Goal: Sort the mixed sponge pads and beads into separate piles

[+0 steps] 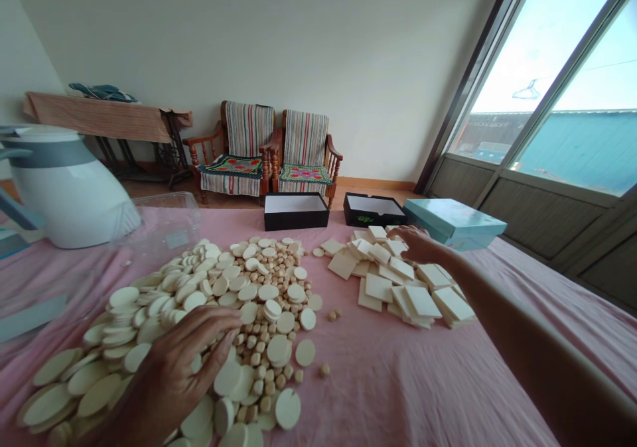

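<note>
Pale wood covers much of the pink cloth point(388, 387) in front of me, in two loose heaps. From my remote seat I have the left hand point(186, 351) low over the near heap, where round discs point(124, 297) mix with small cubes point(269, 388). Its fingers are stretched out and the thumb stands apart, with discs visible through the gap; I see nothing in its grip. The right hand point(417, 243) reaches to the far edge of the square tiles point(379, 287), its fingers bent down. I cannot tell whether they are wide, narrow or around a tile.

Behind the tiles sit a black box point(375, 221), with a pale inside, and a light-blue box point(450, 216), close beside that hand. Another black tray point(296, 219) stands further left.

My worry is the loose stacking. The tiles overlap at odd angles, so dragging one from underneath could set its neighbours sliding. If I swept the left palm sideways, cubes could roll out across the cloth; a few lie apart already. Pulling on the wrinkled fabric could unsettle both heaps. A careless swing of the right wrist could knock the blue box, since it stands so near.
</note>
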Action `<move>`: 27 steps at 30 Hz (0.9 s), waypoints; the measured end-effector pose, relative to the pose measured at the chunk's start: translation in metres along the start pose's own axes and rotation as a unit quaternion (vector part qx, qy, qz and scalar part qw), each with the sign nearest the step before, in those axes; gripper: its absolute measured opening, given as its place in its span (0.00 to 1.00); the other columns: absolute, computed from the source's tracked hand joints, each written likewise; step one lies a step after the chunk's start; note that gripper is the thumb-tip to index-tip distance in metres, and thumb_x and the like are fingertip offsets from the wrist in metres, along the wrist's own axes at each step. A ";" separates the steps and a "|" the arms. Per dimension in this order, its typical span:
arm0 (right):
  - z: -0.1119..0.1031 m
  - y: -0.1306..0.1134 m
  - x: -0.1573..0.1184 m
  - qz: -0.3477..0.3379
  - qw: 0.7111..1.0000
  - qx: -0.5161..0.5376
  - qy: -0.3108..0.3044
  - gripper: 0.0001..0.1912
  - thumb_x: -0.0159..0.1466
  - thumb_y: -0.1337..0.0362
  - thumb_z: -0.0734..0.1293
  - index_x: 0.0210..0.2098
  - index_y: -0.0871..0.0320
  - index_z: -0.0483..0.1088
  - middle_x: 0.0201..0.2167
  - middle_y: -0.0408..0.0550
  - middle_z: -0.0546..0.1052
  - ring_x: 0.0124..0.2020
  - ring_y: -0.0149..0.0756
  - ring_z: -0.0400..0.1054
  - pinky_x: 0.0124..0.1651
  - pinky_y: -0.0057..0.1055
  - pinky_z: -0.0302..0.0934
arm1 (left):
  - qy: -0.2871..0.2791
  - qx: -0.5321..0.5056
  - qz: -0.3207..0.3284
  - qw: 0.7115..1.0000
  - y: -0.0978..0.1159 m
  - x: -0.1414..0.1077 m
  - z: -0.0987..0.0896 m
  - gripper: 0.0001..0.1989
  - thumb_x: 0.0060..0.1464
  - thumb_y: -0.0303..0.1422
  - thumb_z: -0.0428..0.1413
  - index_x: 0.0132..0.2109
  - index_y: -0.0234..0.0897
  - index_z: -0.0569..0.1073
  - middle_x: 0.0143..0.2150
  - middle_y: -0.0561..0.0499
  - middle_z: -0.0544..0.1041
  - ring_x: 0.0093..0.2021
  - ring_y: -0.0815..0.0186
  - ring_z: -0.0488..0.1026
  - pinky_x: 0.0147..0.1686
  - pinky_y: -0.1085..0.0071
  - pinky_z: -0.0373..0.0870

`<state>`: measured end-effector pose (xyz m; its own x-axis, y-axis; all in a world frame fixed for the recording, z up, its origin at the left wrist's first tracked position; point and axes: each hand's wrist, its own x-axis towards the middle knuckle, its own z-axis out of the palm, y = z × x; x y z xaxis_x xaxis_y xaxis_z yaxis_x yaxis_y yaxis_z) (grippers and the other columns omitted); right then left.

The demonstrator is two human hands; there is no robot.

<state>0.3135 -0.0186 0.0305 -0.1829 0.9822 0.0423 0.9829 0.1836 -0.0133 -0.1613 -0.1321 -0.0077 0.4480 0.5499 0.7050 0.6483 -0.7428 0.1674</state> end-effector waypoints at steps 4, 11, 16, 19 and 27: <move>-0.004 -0.016 -0.004 -0.083 0.995 0.047 -0.002 0.29 0.51 0.73 0.66 0.53 0.57 0.68 0.52 0.54 0.71 0.55 0.45 0.62 0.58 0.41 0.55 | -0.006 -0.001 -0.002 1.000 0.000 -0.001 0.000 0.07 0.61 0.35 0.51 0.44 0.44 0.73 0.40 0.53 0.78 0.42 0.65 0.76 0.42 0.73 0.74; 0.000 -0.037 -0.009 -0.071 0.995 0.067 -0.019 0.35 0.51 0.70 0.68 0.59 0.57 0.64 0.57 0.56 0.68 0.57 0.48 0.62 0.57 0.42 0.57 | -0.013 -0.002 -0.001 1.000 0.000 0.000 0.001 0.07 0.61 0.33 0.50 0.44 0.43 0.72 0.40 0.52 0.77 0.42 0.66 0.76 0.43 0.74 0.73; 0.007 -0.041 -0.010 -0.023 0.997 0.066 -0.014 0.31 0.56 0.61 0.67 0.59 0.61 0.63 0.52 0.60 0.71 0.50 0.47 0.68 0.51 0.41 0.61 | -0.018 -0.010 0.001 1.000 0.001 0.000 0.002 0.07 0.62 0.32 0.50 0.44 0.42 0.72 0.39 0.53 0.77 0.42 0.68 0.75 0.44 0.76 0.71; 0.013 -0.036 -0.008 -0.013 0.998 0.064 0.010 0.26 0.56 0.60 0.67 0.54 0.60 0.66 0.48 0.58 0.74 0.47 0.46 0.69 0.49 0.39 0.62 | -0.023 -0.013 -0.001 1.000 -0.001 -0.001 0.003 0.07 0.62 0.32 0.50 0.44 0.42 0.72 0.40 0.53 0.76 0.42 0.69 0.75 0.44 0.77 0.71; -0.009 -0.023 0.040 -0.025 0.991 0.104 0.083 0.31 0.52 0.66 0.70 0.56 0.61 0.66 0.53 0.59 0.70 0.53 0.46 0.66 0.56 0.38 0.60 | -0.034 -0.015 -0.007 0.999 -0.001 -0.005 0.003 0.06 0.62 0.31 0.50 0.43 0.41 0.72 0.40 0.52 0.76 0.43 0.69 0.74 0.45 0.78 0.70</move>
<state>0.2840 0.0159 0.0411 -0.2077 0.9549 0.2123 0.9443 0.2524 -0.2112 -0.1625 -0.1326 -0.0132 0.4814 0.5840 0.6536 0.6367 -0.7455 0.1972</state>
